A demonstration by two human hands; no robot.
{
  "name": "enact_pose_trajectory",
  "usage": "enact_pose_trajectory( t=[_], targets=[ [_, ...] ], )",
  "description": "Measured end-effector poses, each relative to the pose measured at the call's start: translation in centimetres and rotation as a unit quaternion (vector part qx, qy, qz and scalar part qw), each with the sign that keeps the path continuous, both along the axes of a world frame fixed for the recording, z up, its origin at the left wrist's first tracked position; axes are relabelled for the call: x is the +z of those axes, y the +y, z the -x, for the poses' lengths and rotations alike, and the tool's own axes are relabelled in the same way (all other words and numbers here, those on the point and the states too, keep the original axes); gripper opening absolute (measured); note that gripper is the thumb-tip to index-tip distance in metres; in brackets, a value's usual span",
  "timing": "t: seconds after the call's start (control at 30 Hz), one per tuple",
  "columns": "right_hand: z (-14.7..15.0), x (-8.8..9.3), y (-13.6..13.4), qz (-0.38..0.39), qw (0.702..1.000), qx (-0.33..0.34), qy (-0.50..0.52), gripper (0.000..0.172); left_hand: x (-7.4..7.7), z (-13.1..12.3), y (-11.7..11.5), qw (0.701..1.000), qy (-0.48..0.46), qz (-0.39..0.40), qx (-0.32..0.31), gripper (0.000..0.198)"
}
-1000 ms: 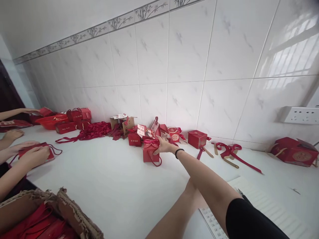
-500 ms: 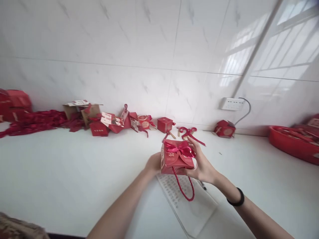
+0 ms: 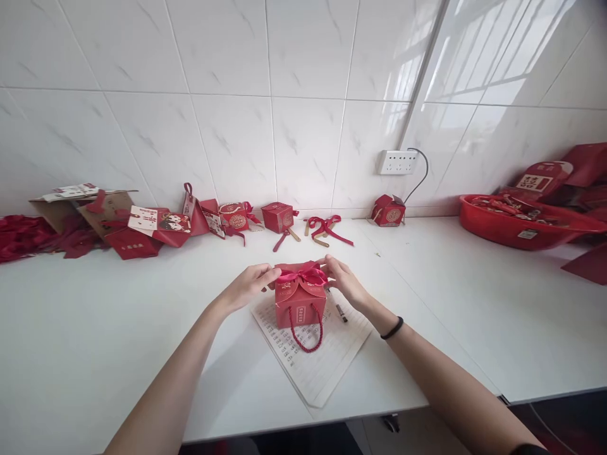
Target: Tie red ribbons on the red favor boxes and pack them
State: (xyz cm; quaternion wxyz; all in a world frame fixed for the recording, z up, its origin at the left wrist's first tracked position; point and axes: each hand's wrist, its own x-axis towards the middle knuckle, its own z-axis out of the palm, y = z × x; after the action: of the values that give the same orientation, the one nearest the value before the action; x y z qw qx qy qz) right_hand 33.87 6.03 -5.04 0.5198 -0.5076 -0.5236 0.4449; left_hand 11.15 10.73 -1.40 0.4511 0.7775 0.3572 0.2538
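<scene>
Here red gift box, pink ribbon bow.

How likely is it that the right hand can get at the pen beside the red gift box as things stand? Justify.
Probably yes: the pen lies uncovered on the printed sheet beside the red gift box, just below the right hand, though its fingers are at the bow.

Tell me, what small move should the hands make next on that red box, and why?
Probably tug the pink bow gently outward to even it: left hand and right hand each touch one side of it, atop the upright red box.
</scene>
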Motion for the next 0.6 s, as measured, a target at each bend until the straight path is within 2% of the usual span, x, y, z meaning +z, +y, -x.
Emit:
enact_pose_trajectory(
  t=[0.1, 0.2, 0.27, 0.4, 0.5, 0.6],
  targets=[
    [0.5, -0.1, 0.3, 0.044, 0.998, 0.029, 0.034, 0.046, 0.0, -0.1, -0.1, 1.000, -0.014, -0.013, 0.015, 0.038],
    [0.3, 0.1, 0.0, 0.060, 0.994, 0.056, 0.075, 0.042, 0.1, -0.3, -0.3, 0.999, -0.029, -0.013, -0.011, 0.037],
    [0.0, 0.2, -0.2, 0.070, 0.988, 0.065, 0.118, 0.038, 0.5, -0.2, -0.6, 0.999, -0.018, -0.013, -0.028, 0.035],
    [-0.4, 0.1, -0.2, 0.082, 0.974, 0.069, 0.198, 0.030, 1.1, -0.1, -1.0, 0.999, 0.017, -0.021, -0.019, 0.030],
    [-0.5, 0.0, -0.1, 0.079, 0.969, 0.067, 0.226, 0.028, 0.9, -0.1, -1.0, 1.000, 0.001, 0.009, -0.020, 0.031],
    [-0.5, 0.0, 0.0, 0.083, 0.962, 0.067, 0.253, 0.026, 0.5, -0.2, -0.8, 0.996, -0.031, 0.072, -0.035, 0.031]
  ],
)
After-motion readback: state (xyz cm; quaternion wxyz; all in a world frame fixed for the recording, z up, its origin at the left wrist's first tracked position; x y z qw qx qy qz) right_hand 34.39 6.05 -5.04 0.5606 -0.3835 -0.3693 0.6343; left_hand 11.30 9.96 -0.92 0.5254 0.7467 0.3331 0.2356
